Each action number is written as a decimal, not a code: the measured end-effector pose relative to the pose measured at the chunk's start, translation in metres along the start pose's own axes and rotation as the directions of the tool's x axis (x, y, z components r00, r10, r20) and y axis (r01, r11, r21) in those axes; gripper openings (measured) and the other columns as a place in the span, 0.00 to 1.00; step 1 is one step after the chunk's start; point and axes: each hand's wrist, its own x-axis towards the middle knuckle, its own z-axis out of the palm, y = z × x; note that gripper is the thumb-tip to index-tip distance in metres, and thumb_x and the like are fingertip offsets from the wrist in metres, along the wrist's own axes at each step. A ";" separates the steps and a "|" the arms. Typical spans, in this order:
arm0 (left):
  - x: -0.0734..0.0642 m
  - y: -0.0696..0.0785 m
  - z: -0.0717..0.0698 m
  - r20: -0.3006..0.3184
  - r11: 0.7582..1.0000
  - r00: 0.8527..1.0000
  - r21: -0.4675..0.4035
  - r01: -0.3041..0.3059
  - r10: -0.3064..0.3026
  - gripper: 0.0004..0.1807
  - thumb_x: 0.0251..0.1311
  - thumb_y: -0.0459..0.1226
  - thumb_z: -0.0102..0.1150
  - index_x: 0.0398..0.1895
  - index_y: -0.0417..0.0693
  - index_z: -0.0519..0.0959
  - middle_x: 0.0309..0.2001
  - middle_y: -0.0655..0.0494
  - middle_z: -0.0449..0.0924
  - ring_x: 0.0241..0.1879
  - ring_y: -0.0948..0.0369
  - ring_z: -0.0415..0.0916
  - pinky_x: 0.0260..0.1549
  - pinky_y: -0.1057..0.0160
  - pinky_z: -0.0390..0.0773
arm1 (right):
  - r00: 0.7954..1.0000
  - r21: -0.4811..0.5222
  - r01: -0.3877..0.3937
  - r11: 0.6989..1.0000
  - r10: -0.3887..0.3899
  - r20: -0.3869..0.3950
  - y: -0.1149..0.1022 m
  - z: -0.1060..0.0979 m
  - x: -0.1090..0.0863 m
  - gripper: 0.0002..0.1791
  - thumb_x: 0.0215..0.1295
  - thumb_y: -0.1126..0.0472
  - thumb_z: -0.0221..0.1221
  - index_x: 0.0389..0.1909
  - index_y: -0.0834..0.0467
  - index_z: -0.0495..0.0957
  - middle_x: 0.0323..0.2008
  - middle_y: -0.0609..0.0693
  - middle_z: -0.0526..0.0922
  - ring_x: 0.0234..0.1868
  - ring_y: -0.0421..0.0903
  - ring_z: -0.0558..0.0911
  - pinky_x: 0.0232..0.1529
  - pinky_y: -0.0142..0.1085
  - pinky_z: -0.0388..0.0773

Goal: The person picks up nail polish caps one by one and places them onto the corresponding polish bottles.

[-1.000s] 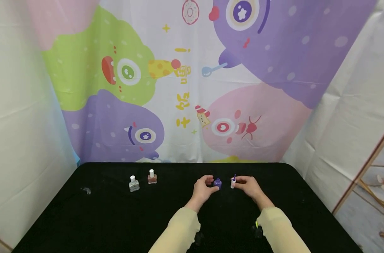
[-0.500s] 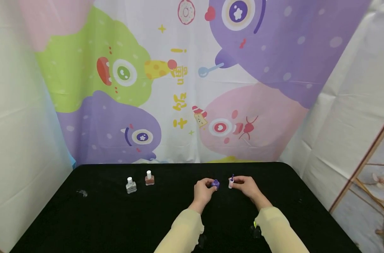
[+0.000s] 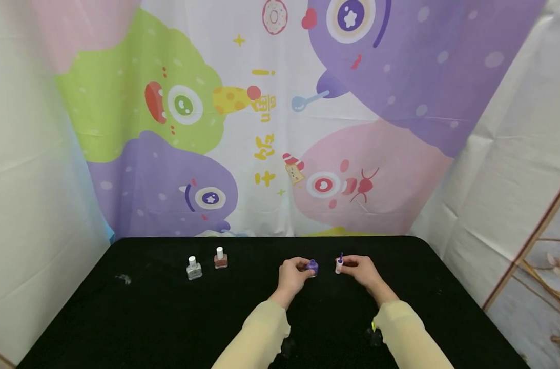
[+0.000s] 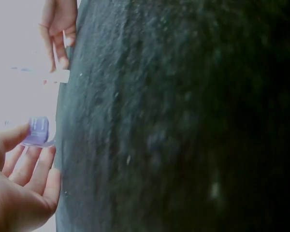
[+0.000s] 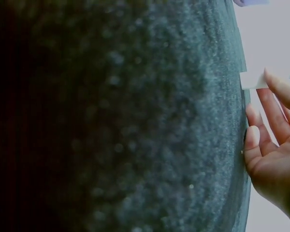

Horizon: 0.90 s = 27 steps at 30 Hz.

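Observation:
Between thumb and fingers, my left hand point(image 3: 292, 275) holds a small purple nail polish bottle point(image 3: 312, 267) with its neck uncapped and upward. In the left wrist view the thumb presses the side of the bottle point(image 4: 37, 131), and the fingers are on its other side. To the right, my right hand point(image 3: 361, 270) pinches the white nail polish cap point(image 3: 338, 266), turned so its purple-coated brush point(image 3: 341, 255) points up. The cap's wide end is low by the black surface in the right wrist view. A short gap separates bottle and cap.
Two capped nail polish bottles stand at the left on the black table point(image 3: 169, 323): one clear-grey point(image 3: 194, 269), one brownish pink point(image 3: 221, 259). A pale smudge point(image 3: 124, 279) lies farther left. A printed cartoon curtain point(image 3: 270, 123) hangs behind the table's far edge.
My left hand has moved slightly left with the purple bottle, widening the gap to the cap. The right hand stays nearly in place, brush still upward. The head view has shifted a little.

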 end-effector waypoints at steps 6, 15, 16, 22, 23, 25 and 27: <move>-0.002 0.006 -0.013 0.054 1.000 0.999 -0.030 -0.007 0.009 0.10 0.53 0.33 0.66 0.40 0.42 0.82 0.38 0.49 0.83 0.38 0.58 0.80 0.37 0.60 0.81 | 1.000 -0.004 -0.024 1.000 0.024 0.007 0.000 -0.001 -0.001 0.14 0.58 0.59 0.65 0.44 0.60 0.82 0.45 0.55 0.83 0.47 0.49 0.78 0.51 0.47 0.75; -0.006 0.013 -0.031 0.074 0.999 0.997 -0.038 -0.023 0.025 0.11 0.53 0.33 0.66 0.40 0.42 0.81 0.38 0.48 0.83 0.38 0.57 0.80 0.38 0.59 0.81 | 1.000 0.026 -0.012 1.000 0.012 0.011 -0.005 -0.004 -0.003 0.14 0.58 0.60 0.65 0.44 0.61 0.82 0.45 0.56 0.83 0.46 0.49 0.79 0.48 0.45 0.77; -0.007 0.012 -0.032 0.076 0.999 0.997 -0.039 -0.024 0.027 0.11 0.53 0.33 0.66 0.40 0.42 0.81 0.38 0.48 0.83 0.38 0.57 0.80 0.38 0.59 0.81 | 1.000 0.029 -0.013 1.000 0.012 0.013 -0.006 -0.004 -0.003 0.14 0.58 0.60 0.65 0.44 0.61 0.81 0.45 0.56 0.83 0.45 0.48 0.79 0.47 0.44 0.78; -0.010 0.014 -0.044 0.104 0.999 0.994 -0.036 -0.019 0.022 0.12 0.53 0.34 0.66 0.41 0.43 0.80 0.39 0.50 0.83 0.39 0.57 0.79 0.39 0.59 0.80 | 1.000 0.071 0.002 0.997 -0.004 0.029 -0.013 -0.009 -0.006 0.15 0.58 0.62 0.64 0.45 0.64 0.80 0.45 0.58 0.82 0.41 0.45 0.80 0.40 0.37 0.80; -0.011 0.015 -0.047 0.111 0.999 0.994 -0.039 -0.014 0.018 0.12 0.53 0.34 0.66 0.42 0.43 0.80 0.40 0.50 0.82 0.40 0.57 0.79 0.39 0.59 0.80 | 1.000 0.077 0.003 0.997 -0.005 0.029 -0.014 -0.010 -0.006 0.15 0.58 0.62 0.64 0.45 0.64 0.80 0.46 0.58 0.82 0.40 0.45 0.80 0.39 0.36 0.80; -0.012 0.016 -0.050 0.120 0.999 0.993 -0.048 -0.005 0.010 0.12 0.54 0.35 0.65 0.42 0.43 0.80 0.40 0.50 0.82 0.40 0.58 0.79 0.39 0.61 0.81 | 1.000 0.079 0.000 0.997 -0.003 0.031 -0.016 -0.012 -0.006 0.16 0.58 0.62 0.64 0.46 0.64 0.80 0.46 0.58 0.82 0.40 0.45 0.80 0.40 0.36 0.80; -0.014 0.019 -0.055 0.126 0.999 0.992 -0.054 -0.008 0.015 0.12 0.54 0.35 0.65 0.43 0.43 0.80 0.41 0.50 0.82 0.40 0.58 0.79 0.38 0.61 0.81 | 1.000 0.073 0.004 0.997 -0.006 0.029 -0.018 -0.014 -0.006 0.16 0.58 0.61 0.64 0.46 0.64 0.80 0.46 0.58 0.82 0.40 0.44 0.80 0.40 0.36 0.80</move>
